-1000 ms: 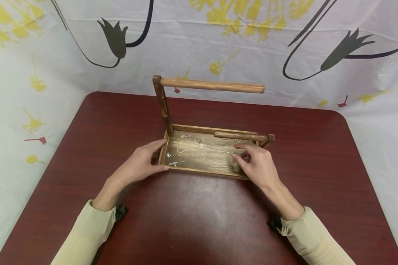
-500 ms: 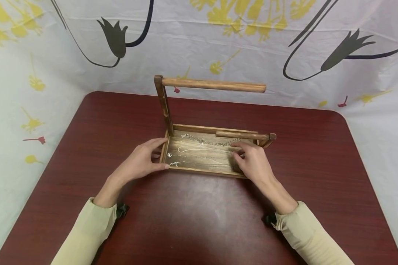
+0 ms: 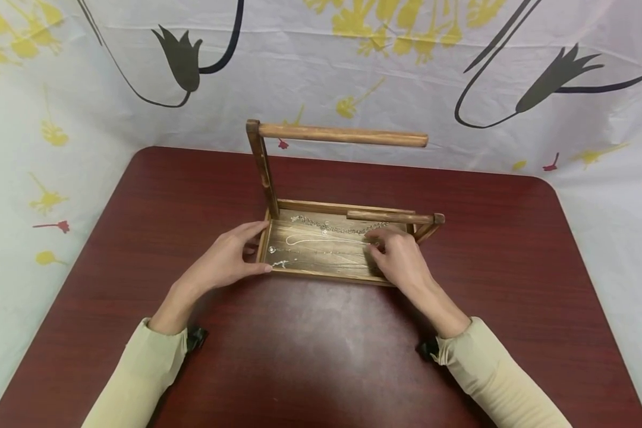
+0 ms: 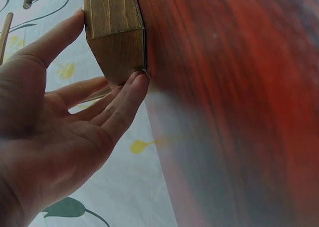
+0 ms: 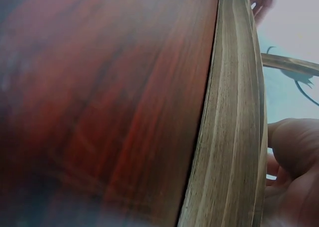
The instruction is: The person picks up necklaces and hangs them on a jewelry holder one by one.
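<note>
A wooden jewelry stand [image 3: 326, 274] with a shallow tray base sits on the table. Several necklaces lie across the tray floor, among them a thick chain [image 3: 334, 229] along the back and a thin pale necklace [image 3: 305, 240] in the middle. My left hand [image 3: 227, 255] holds the tray's left end, thumb at the front corner; the left wrist view shows its fingers [image 4: 132, 90] against the tray's lower edge. My right hand [image 3: 401, 255] is inside the tray's right part, pinching the thin necklace's right end between thumb and index finger. In the right wrist view the tray's front wall hides the fingertips.
An upright post [image 3: 262, 169] at the tray's left carries a long bar [image 3: 342, 134] above the back. A shorter, lower bar [image 3: 380, 216] stands out at the right, near my right hand. Dark red table [image 3: 299, 356] surrounds the stand; a patterned cloth [image 3: 321, 65] hangs behind.
My right hand has moved a little left within the tray, its fingertips drawing closer together along the thin necklace. The left hand stays at the tray's left end.
</note>
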Available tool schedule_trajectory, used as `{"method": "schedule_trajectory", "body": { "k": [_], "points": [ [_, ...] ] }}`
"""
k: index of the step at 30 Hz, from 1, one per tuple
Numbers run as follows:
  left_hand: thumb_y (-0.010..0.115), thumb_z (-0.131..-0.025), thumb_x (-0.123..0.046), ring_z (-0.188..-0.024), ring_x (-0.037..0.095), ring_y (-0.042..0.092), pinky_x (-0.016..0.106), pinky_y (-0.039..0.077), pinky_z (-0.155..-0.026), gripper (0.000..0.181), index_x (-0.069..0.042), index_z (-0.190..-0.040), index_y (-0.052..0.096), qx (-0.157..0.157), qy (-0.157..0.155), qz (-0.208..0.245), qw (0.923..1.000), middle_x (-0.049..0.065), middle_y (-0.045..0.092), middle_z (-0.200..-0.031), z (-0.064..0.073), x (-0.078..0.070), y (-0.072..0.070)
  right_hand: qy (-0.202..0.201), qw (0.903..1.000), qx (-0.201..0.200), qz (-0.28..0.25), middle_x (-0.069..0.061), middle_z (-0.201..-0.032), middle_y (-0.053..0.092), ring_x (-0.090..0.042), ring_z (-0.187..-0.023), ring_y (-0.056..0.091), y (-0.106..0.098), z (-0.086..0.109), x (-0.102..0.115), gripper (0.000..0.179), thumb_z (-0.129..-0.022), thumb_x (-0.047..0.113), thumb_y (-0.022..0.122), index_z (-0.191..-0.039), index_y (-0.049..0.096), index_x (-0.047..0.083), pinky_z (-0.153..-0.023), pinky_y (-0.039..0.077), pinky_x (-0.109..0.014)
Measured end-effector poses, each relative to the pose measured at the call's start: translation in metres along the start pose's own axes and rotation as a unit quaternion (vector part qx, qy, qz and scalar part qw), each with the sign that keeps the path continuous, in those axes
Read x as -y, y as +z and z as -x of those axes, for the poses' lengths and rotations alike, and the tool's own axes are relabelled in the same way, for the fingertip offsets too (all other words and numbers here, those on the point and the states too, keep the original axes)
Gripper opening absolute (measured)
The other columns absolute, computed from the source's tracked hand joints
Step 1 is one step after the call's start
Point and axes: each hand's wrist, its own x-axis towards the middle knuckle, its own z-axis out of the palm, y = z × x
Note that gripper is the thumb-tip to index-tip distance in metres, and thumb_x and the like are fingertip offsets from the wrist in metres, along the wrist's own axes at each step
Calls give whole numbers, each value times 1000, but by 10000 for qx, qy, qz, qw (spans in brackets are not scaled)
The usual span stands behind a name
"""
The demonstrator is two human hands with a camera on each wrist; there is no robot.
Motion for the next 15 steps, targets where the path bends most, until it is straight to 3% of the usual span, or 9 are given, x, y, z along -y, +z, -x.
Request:
{"method": "schedule_trajectory", "body": {
  "k": [15],
  "points": [
    [85, -80, -26, -115, 26, 61, 39, 56, -92, 90, -6, -153, 36, 71, -44, -156, 9998, 15, 41, -152, 1, 1, 0, 600, 9970, 320, 383, -9, -97, 64, -27, -83, 64, 5, -4, 6, 15, -88, 10, 73, -103, 75, 8, -66, 56, -44]
  ]
}}
